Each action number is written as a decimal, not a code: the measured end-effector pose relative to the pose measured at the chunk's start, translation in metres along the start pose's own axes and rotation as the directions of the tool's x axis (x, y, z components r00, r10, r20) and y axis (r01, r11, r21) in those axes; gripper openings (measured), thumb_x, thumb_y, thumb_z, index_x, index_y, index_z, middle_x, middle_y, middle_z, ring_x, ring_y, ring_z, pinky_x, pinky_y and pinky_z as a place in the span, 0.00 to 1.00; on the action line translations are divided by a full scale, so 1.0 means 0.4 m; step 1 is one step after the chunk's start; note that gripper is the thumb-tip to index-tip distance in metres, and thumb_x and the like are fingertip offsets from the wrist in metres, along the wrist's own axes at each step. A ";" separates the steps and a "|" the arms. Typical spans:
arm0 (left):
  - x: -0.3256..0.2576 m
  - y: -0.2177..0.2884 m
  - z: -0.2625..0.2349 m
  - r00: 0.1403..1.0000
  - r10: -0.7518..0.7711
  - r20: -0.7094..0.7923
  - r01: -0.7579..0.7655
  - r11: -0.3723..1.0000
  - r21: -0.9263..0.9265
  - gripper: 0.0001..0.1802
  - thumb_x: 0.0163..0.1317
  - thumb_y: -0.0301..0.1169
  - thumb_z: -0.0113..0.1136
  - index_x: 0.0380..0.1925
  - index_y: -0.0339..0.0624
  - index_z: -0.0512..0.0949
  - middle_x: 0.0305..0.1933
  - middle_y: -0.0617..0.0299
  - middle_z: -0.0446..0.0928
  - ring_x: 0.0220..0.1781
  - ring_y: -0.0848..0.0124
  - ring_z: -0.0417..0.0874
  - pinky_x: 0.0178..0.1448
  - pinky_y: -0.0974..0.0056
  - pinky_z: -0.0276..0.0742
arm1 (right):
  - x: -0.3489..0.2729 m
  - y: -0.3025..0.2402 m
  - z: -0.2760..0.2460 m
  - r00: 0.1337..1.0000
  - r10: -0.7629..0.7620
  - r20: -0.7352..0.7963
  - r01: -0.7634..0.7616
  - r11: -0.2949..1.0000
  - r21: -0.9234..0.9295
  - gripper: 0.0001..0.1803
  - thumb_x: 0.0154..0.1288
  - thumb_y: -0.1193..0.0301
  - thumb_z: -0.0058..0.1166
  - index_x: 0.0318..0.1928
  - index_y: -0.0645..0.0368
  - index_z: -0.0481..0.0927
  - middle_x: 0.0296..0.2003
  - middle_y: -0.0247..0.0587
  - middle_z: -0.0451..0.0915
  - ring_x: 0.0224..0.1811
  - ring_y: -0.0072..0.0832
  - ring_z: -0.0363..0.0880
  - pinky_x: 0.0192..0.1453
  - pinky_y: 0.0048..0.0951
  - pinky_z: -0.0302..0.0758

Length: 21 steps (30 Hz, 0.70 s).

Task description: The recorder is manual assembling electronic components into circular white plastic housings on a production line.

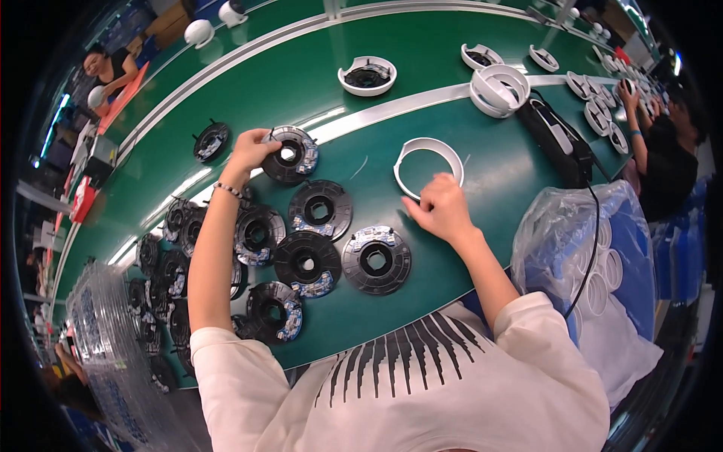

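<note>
My left hand (253, 154) pinches the rim of a round black plastic disc (280, 167) that carries a curved strip of circuit board and has a hole at its centre. Near the middle of the table, a white plastic ring (456, 160) lies below my right hand (443, 209). The fingers of that hand are curled at the ring's near edge, its thumb pointing left; part of the rim is hidden behind them. Closest to my body sits another black disc (392, 273) with a board strip. Several similar discs (307, 256) spread beneath and beside my left forearm.
A lone black disc (212, 142) sits farther left. White housings (367, 76) rest on the green conveyor (301, 75); stacked white rings (500, 90) stand near a black tool (553, 135) with a cable. A plastic-lined blue bin (625, 248) holds white rings. A co-worker (666, 143) is at right.
</note>
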<state>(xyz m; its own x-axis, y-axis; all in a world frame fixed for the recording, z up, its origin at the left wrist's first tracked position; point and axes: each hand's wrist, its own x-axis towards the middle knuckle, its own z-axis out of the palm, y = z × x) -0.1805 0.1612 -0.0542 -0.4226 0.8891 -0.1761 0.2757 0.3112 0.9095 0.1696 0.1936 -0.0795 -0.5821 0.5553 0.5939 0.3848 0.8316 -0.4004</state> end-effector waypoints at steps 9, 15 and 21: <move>-0.066 0.111 0.065 0.986 0.163 0.043 -0.125 0.878 -0.463 0.12 0.53 0.27 0.55 0.37 0.33 0.74 0.34 0.62 0.75 0.34 0.77 0.75 0.40 0.73 0.70 | 0.126 0.058 -0.071 0.659 0.387 0.646 -0.313 0.921 -0.233 0.63 0.20 0.52 0.69 0.61 0.51 0.48 0.63 0.45 0.39 0.65 0.47 0.34 0.58 0.61 0.45; -0.112 0.147 0.111 0.975 0.190 -0.110 -0.218 0.770 -0.600 0.14 0.56 0.29 0.51 0.42 0.34 0.71 0.38 0.61 0.75 0.38 0.76 0.76 0.41 0.74 0.70 | 0.141 0.036 -0.077 0.635 0.347 0.690 -0.201 0.937 -0.287 0.63 0.21 0.55 0.69 0.61 0.55 0.47 0.62 0.48 0.43 0.65 0.47 0.38 0.60 0.54 0.49; -0.146 0.189 0.160 0.986 0.102 -0.135 -0.165 0.748 -0.642 0.15 0.59 0.30 0.47 0.44 0.35 0.67 0.42 0.62 0.73 0.43 0.75 0.72 0.46 0.73 0.67 | 0.177 0.041 -0.045 0.906 0.361 0.219 -0.422 0.794 0.439 0.57 0.28 0.55 0.67 0.58 0.70 0.51 0.56 0.55 0.56 0.58 0.40 0.56 0.60 0.33 0.56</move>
<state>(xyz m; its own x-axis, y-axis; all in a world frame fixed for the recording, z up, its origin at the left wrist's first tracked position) -0.0797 0.1542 0.0008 -0.5048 0.8627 -0.0304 -0.2785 -0.1295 0.9517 0.1476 0.2466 -0.0315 -0.5460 0.8024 0.2409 0.2369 0.4236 -0.8743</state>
